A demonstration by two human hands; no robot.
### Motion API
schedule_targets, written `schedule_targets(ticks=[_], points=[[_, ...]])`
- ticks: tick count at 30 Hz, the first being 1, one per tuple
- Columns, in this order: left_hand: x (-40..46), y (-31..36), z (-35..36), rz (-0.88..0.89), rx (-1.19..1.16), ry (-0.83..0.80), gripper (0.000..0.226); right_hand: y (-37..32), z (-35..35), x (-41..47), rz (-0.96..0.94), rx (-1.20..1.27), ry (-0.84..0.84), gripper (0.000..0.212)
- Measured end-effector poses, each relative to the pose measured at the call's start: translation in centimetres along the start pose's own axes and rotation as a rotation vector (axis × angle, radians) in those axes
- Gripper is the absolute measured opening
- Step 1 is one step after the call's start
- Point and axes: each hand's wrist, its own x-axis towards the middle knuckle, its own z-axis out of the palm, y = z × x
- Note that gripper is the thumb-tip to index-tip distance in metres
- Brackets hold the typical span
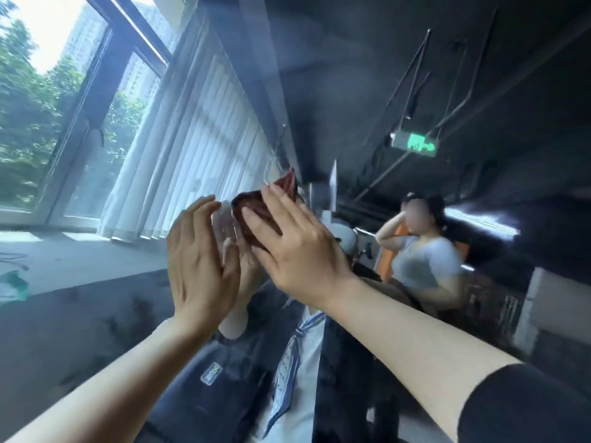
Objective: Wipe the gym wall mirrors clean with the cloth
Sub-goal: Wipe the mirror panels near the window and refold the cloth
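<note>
The wall mirror (pixel 367 91) fills the view in front of me and shows a hazy reflection of the room. A dark reddish-brown cloth (pixel 252 209) lies flat against the glass at mid-height. My right hand (pixel 297 247) presses on it with straight fingers spread over the cloth. My left hand (pixel 198 254) is raised just left of the cloth, fingers straight, its fingertips close to the glass beside the cloth's left edge. Whether it touches the glass I cannot tell. My own reflection sits behind both hands.
In the mirror I see a window with vertical blinds (pixel 192 148) at the left, a dark ceiling with a green exit sign (pixel 415 145), and another person (pixel 425 251) at the right. A pale floor area (pixel 64 260) shows at the left.
</note>
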Motion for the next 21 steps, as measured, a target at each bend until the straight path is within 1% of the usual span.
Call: schedule_targets(ticks=[1, 2, 3, 4, 5, 7, 8, 9, 10, 11, 13, 14, 15, 16, 17, 18, 19, 21], points=[[-1.0, -0.7, -0.6, -0.021, 0.034, -0.035, 0.05, -0.4, -0.2, -0.7, -0.105, 0.015, -0.066, 0.046], [-1.9, -1.5, -1.2, 0.003, 0.077, -0.104, 0.054, 0.1, -0.6, -0.7, -0.216, 0.002, -0.114, 0.043], [-2.6, -1.9, -1.3, 0.065, 0.116, -0.179, 0.058, 1.8, -1.1, -0.2, -0.288, -0.061, -0.11, 0.041], [-3.0, -2.2, -1.4, 0.135, 0.157, -0.246, 0.062, 3.9, -1.6, 1.0, -0.276, -0.132, -0.053, 0.041], [-3.2, -2.4, -1.4, 0.186, 0.195, -0.303, 0.065, 6.3, -2.3, 2.4, -0.162, -0.184, 0.024, 0.042], [-3.6, -2.2, -1.4, 0.193, 0.217, -0.378, 0.071, 10.1, -3.8, 4.7, 0.233, -0.23, 0.162, 0.048], [-3.8, -2.0, -1.4, 0.163, 0.214, -0.384, 0.074, 10.2, -3.8, 5.1, 0.389, -0.211, 0.198, 0.05], [-4.2, -1.7, -1.5, 0.122, 0.208, -0.376, 0.077, 8.8, -3.3, 4.7, 0.446, -0.194, 0.197, 0.05], [-4.6, -1.4, -1.6, 0.076, 0.192, -0.36, 0.078, 6.4, -2.3, 3.3, 0.412, -0.177, 0.177, 0.05], [-5.3, -1.1, -1.7, 0.029, 0.168, -0.343, 0.079, 3.2, -1.3, 0.9, 0.317, -0.138, 0.131, 0.048], [-7.0, -0.7, -2.4, -0.039, 0.113, -0.32, 0.08, -3.6, 0.3, -5.3, 0.043, -0.013, -0.023, 0.042], [-8.0, -0.6, -2.8, -0.049, 0.098, -0.334, 0.082, -6.0, 0.3, -8.2, -0.079, 0.044, -0.119, 0.038], [-9.0, -0.6, -3.1, -0.039, 0.09, -0.368, 0.084, -6.9, 0.0, -10.1, -0.188, 0.069, -0.206, 0.034], [-9.8, -0.7, -3.3, -0.013, 0.085, -0.411, 0.085, -6.4, -0.7, -10.7, -0.277, 0.055, -0.263, 0.034], [-10.5, -0.7, -3.5, 0.022, 0.093, -0.448, 0.085, -4.7, -1.1, -10.2, -0.323, -0.007, -0.267, 0.036], [-10.9, -0.8, -3.5, 0.059, 0.115, -0.478, 0.084, -2.6, -1.6, -8.8, -0.292, -0.095, -0.202, 0.04], [-11.2, -0.8, -3.4, 0.085, 0.141, -0.501, 0.083, -0.1, -2.2, -7.2, -0.172, -0.175, -0.112, 0.044], [-11.4, -0.5, -3.1, 0.09, 0.175, -0.523, 0.083, 4.9, -3.8, -4.0, 0.203, -0.273, 0.075, 0.048]])
